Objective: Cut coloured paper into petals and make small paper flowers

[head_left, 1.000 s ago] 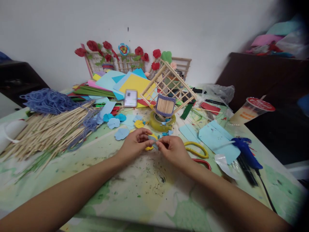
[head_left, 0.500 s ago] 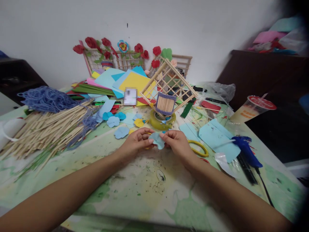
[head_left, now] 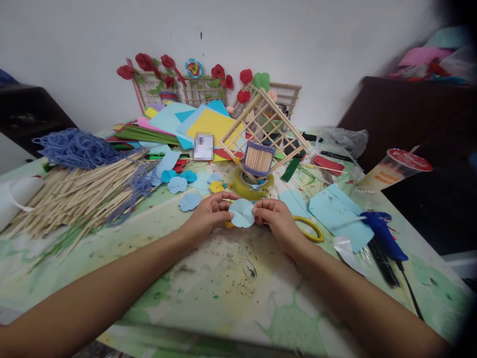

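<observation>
Paper flower (head_left: 242, 214), pale blue, is held flat between both hands, above the table (head_left: 208, 288). Left hand (head_left: 210, 217): thumb and fingers pinch its left edge. Right hand (head_left: 274, 217): thumb and fingertips pinch its right edge. Yellow handle loop (head_left: 318, 232) lies just beside the right hand. Tape roll (head_left: 244, 189) sits beyond the flower; blue glue gun (head_left: 385, 236) lies farther right.

The paper flower (head_left: 241, 219) is positioned between the left hand (head_left: 209, 216) and the right hand (head_left: 278, 219), over the surface (head_left: 194, 298). Left: sticks (head_left: 80, 196), yarn (head_left: 74, 147) behind them. Behind the flower: tape roll (head_left: 243, 188), lattice frame (head_left: 285, 119). Right: scissors (head_left: 312, 231), then glue gun (head_left: 385, 236); cup (head_left: 387, 174) behind it.
</observation>
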A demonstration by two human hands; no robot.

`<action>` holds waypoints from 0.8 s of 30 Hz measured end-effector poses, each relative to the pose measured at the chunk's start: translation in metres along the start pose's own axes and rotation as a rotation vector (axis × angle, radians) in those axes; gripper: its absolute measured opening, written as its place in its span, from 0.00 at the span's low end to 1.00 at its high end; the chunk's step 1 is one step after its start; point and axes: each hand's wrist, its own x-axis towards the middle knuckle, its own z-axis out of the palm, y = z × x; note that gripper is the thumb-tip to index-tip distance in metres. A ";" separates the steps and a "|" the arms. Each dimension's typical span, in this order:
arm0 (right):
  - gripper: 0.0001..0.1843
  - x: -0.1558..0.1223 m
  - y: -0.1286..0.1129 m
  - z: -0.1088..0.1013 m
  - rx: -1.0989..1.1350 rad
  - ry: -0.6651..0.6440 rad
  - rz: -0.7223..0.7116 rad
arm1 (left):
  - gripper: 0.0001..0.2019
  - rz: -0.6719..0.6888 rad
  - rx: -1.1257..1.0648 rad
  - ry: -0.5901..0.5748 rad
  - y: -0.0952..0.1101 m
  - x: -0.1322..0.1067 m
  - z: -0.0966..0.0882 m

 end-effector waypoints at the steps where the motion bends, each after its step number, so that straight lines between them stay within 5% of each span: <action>1: 0.07 0.000 0.001 0.000 -0.019 0.001 -0.007 | 0.20 0.003 0.003 0.002 -0.001 0.000 0.000; 10: 0.10 -0.004 0.004 0.001 -0.382 0.000 -0.208 | 0.17 0.059 0.226 0.005 -0.001 0.003 -0.003; 12: 0.11 -0.006 0.002 0.001 -0.440 0.011 -0.241 | 0.18 0.098 0.276 0.053 0.009 0.010 -0.013; 18: 0.10 -0.008 -0.002 0.002 -0.620 0.049 -0.339 | 0.18 0.214 0.556 0.434 0.038 0.033 -0.068; 24: 0.08 -0.008 0.001 0.000 -0.684 0.035 -0.368 | 0.17 0.226 0.767 0.446 0.035 0.040 -0.091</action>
